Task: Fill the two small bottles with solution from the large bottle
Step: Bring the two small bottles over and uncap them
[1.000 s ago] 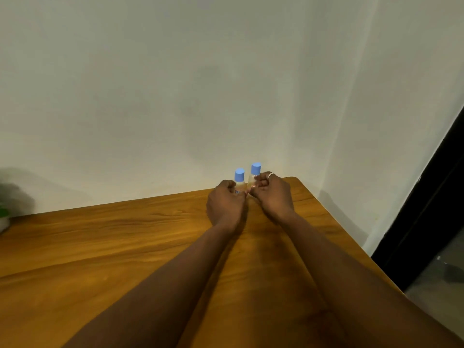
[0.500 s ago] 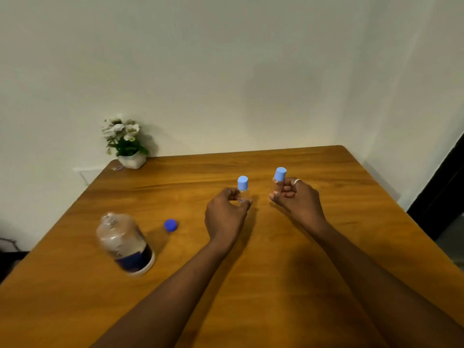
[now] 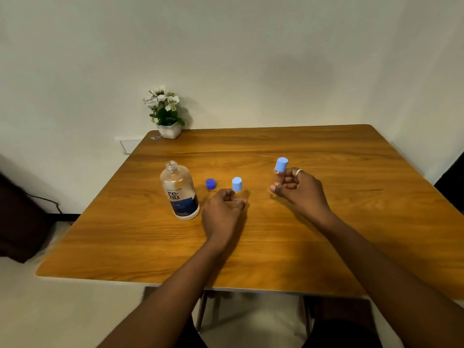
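Observation:
The large clear bottle [image 3: 179, 190] with a dark blue label stands uncapped on the wooden table [image 3: 326, 222], left of centre. Its dark blue cap [image 3: 210, 183] lies beside it on the table. My left hand [image 3: 221, 209] grips a small clear bottle with a light blue cap [image 3: 237, 188], standing on the table just right of the loose cap. My right hand [image 3: 298, 190] holds the other small bottle [image 3: 280, 169], also light-blue capped, lifted and slightly tilted further right. A ring shows on that hand.
A small white pot of white flowers [image 3: 167, 114] stands at the table's far left corner against the wall. A wall socket [image 3: 128, 144] and a dark object with a cable [image 3: 22, 217] sit left of the table.
Both hands have carried the small bottles from the far right corner toward the table's middle and apart. The view swung left, bringing the large bottle, loose cap and flowers in.

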